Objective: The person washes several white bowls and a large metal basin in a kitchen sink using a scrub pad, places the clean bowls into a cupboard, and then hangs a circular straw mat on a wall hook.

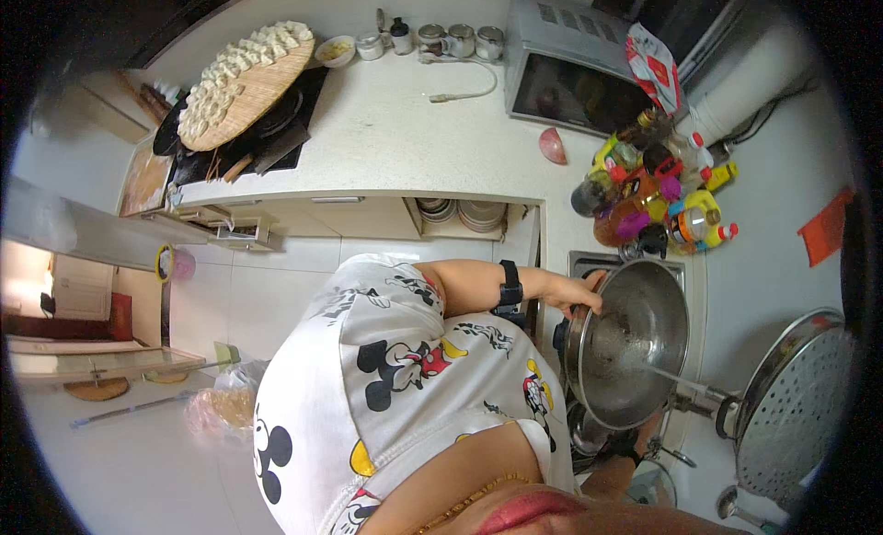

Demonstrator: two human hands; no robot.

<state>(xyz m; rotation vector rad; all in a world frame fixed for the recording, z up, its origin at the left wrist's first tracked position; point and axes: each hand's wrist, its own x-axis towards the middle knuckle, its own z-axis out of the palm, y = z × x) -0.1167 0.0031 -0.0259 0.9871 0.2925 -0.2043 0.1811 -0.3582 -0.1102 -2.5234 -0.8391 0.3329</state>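
A wide stainless steel pot [631, 328] is tilted over the sink [586, 260], its open mouth towards me. My left hand [578, 295] grips its upper rim, fingers over the edge. A black knob or handle [560, 335] shows at the pot's near side. From the faucet [707, 393] a thin stream runs into the pot, and its inside is wet. My right hand [647, 431] is at the pot's lower edge, mostly hidden behind it, so its grip does not show. Below the pot, other metal ware [586, 428] lies in the sink.
Bottles [635, 197] crowd the counter beside the sink, near a microwave oven [572, 86]. A perforated steel steamer [793, 404] and a ladle [731, 504] are at the right. Dumplings rest on a round woven tray [265, 97] over the cooktop, with a cleaver [283, 148] nearby.
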